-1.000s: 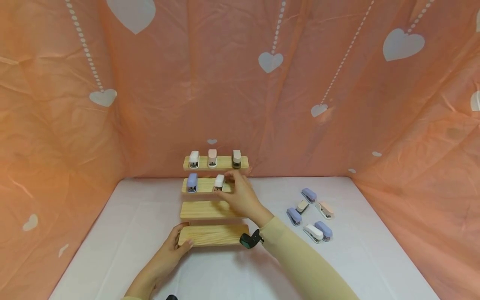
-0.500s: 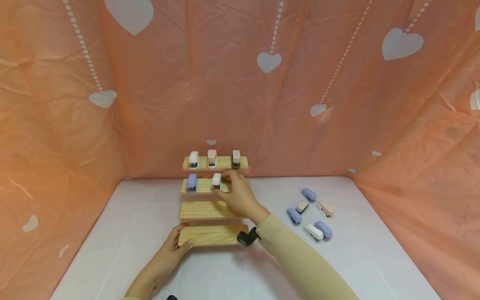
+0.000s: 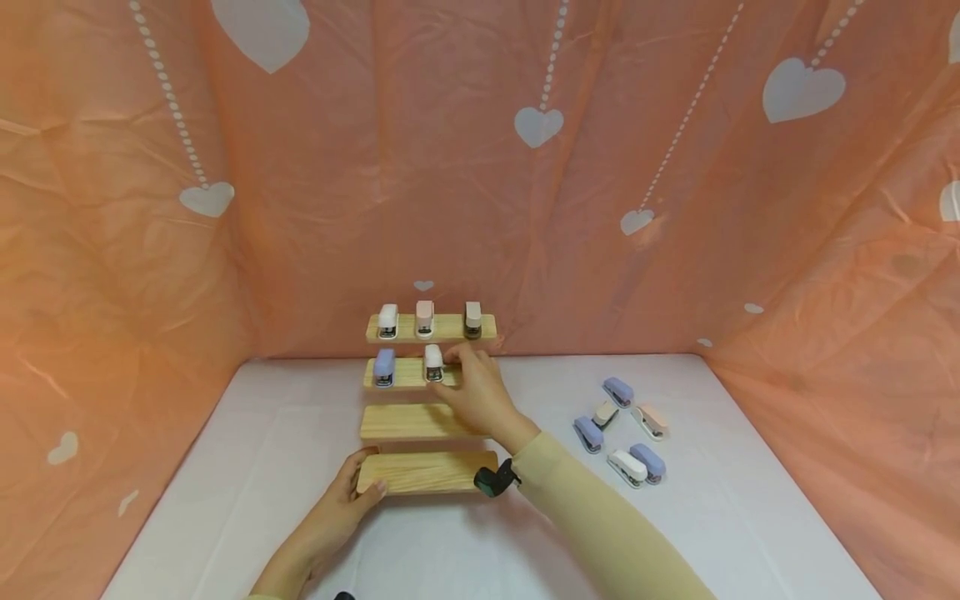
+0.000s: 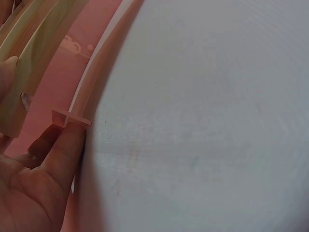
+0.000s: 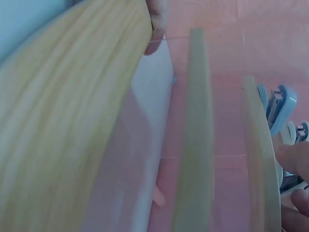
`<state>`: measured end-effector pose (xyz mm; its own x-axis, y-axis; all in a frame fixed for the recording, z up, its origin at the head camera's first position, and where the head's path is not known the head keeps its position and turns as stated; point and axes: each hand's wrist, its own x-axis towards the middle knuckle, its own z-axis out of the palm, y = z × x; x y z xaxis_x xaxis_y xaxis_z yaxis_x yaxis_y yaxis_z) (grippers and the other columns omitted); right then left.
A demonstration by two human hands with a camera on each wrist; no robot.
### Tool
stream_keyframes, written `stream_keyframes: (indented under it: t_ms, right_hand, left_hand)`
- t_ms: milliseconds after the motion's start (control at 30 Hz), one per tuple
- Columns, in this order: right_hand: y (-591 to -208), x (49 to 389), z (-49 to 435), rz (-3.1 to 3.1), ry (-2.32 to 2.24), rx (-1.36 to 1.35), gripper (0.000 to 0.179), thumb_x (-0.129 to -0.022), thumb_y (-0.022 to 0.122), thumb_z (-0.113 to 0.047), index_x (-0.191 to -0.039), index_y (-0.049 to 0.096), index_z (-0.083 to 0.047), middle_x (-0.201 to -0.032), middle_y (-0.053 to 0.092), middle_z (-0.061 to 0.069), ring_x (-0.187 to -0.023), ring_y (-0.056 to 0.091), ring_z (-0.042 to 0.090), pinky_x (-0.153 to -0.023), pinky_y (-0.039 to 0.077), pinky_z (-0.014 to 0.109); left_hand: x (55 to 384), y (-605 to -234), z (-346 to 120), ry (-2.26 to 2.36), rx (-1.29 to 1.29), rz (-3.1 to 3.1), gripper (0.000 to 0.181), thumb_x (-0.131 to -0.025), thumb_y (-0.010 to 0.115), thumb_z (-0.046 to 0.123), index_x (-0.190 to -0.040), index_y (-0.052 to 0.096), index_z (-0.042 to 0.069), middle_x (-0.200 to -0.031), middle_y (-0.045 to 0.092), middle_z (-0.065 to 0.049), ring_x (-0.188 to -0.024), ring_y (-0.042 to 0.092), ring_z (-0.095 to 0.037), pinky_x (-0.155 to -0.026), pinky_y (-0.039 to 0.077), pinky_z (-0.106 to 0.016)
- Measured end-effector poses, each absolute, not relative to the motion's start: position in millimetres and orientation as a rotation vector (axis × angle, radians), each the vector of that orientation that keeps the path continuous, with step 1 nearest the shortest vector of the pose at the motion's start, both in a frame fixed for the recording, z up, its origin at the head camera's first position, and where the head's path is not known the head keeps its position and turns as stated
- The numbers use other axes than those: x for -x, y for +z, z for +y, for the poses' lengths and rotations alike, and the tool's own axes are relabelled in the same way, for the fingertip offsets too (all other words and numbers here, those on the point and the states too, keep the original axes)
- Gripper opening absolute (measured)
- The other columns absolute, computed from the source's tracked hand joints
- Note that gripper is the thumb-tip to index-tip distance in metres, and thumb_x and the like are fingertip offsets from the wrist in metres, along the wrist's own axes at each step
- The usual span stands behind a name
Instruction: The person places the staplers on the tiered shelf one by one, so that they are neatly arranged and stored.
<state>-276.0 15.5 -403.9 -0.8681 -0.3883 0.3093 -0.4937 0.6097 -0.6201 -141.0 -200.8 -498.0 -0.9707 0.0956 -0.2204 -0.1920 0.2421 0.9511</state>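
Observation:
A tiered wooden display rack [image 3: 427,421] stands mid-table in the head view. My left hand [image 3: 337,500] grips the left end of its lowest shelf, thumb on the front edge. In the left wrist view, the fingers of that hand [image 4: 38,188] touch a clear acrylic support [image 4: 70,118]. On the second shelf from the top, my right hand [image 3: 480,392] pinches a small white stapler [image 3: 433,362], thumb in front and index finger at its right side. A lavender stapler [image 3: 384,367] stands to its left. The right wrist view shows only part of the right hand [image 5: 295,193].
White, pink and beige-topped staplers [image 3: 425,318] stand on the top shelf [image 3: 450,327]. Several loose staplers [image 3: 628,467] in lavender, white, pink and beige lie on the white table [image 3: 540,517] to the right. Orange-pink cloth with hearts [image 3: 450,192] encloses the back and sides.
The white stapler has shifted slightly left and stands straighter, with my right hand moving along with it. My left hand keeps its grip on the rack.

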Motion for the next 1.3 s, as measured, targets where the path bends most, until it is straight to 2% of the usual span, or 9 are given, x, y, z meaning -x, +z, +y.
stream_keyframes:
  t_ms: [100,233,467,633,833,1133,1300]
  right_hand:
    - [-404.5,274.5,14.6,-2.672,1.103,-0.743,0.043,-0.086,0.075,-0.035,-0.114,0.055,-0.009,-0.113,0.061,0.005,-0.108,0.050,0.024,-0.096,0.035,0.041]
    - [-403.2,274.1,12.7,-2.677,1.098,-0.717,0.049,-0.085,0.074,-0.042,-0.116,0.054,-0.009,-0.115,0.060,0.005,-0.109,0.050,0.024,-0.097,0.035,0.041]
    - [-402.1,277.4,7.6,-2.715,1.044,-0.702,0.053,-0.081,0.077,-0.046,-0.105,0.046,-0.010,-0.095,0.053,0.004,-0.088,0.048,0.021,-0.091,0.033,0.039]
    - [-399.3,278.1,3.5,-2.730,1.034,-0.706,0.055,-0.082,0.076,-0.046,-0.106,0.046,-0.007,-0.091,0.054,0.005,-0.085,0.047,0.020,-0.091,0.030,0.040]
    - [-396.4,277.8,3.8,-2.756,1.062,-0.696,0.053,-0.083,0.075,-0.046,-0.103,0.043,-0.010,-0.080,0.047,0.002,-0.080,0.045,0.022,-0.085,0.027,0.038]
    - [-397.7,279.0,5.1,-2.765,1.071,-0.687,0.050,-0.082,0.075,-0.046,-0.101,0.042,-0.013,-0.082,0.047,0.001,-0.083,0.044,0.022,-0.086,0.027,0.039]
    - [-398.3,277.3,8.4,-2.749,1.099,-0.713,0.052,-0.083,0.075,-0.044,-0.108,0.046,-0.010,-0.097,0.054,0.004,-0.091,0.049,0.022,-0.089,0.034,0.037]
  left_hand:
    - [141.0,-498.4,-200.9,1.800,0.089,2.289,0.072,-0.093,0.061,0.043,-0.148,0.022,0.019,-0.158,-0.002,-0.026,-0.143,-0.005,-0.042,-0.112,0.006,-0.058]
    - [141.3,-499.1,-201.6,1.785,0.085,2.299,0.074,-0.093,0.061,0.044,-0.149,0.020,0.017,-0.157,-0.003,-0.027,-0.143,-0.005,-0.043,-0.112,0.007,-0.058]
    - [139.8,-498.0,-202.4,1.754,0.050,2.329,0.071,-0.095,0.059,0.042,-0.149,0.020,0.018,-0.156,-0.005,-0.029,-0.142,-0.007,-0.045,-0.111,0.007,-0.060]
    - [138.9,-496.5,-202.1,1.763,0.047,2.324,0.072,-0.095,0.059,0.041,-0.149,0.020,0.017,-0.156,-0.005,-0.029,-0.142,-0.007,-0.046,-0.110,0.007,-0.060]
    - [138.8,-496.7,-201.2,1.744,0.086,2.301,0.077,-0.094,0.059,0.046,-0.150,0.016,0.018,-0.156,-0.006,-0.031,-0.141,-0.006,-0.048,-0.110,0.007,-0.061]
    - [140.3,-499.1,-200.0,1.765,0.086,2.312,0.074,-0.093,0.060,0.047,-0.150,0.020,0.022,-0.156,-0.003,-0.031,-0.142,-0.004,-0.047,-0.110,0.009,-0.061]
    - [139.6,-498.7,-201.6,1.757,0.088,2.305,0.075,-0.093,0.060,0.047,-0.150,0.018,0.022,-0.156,-0.006,-0.030,-0.141,-0.006,-0.047,-0.110,0.007,-0.062]
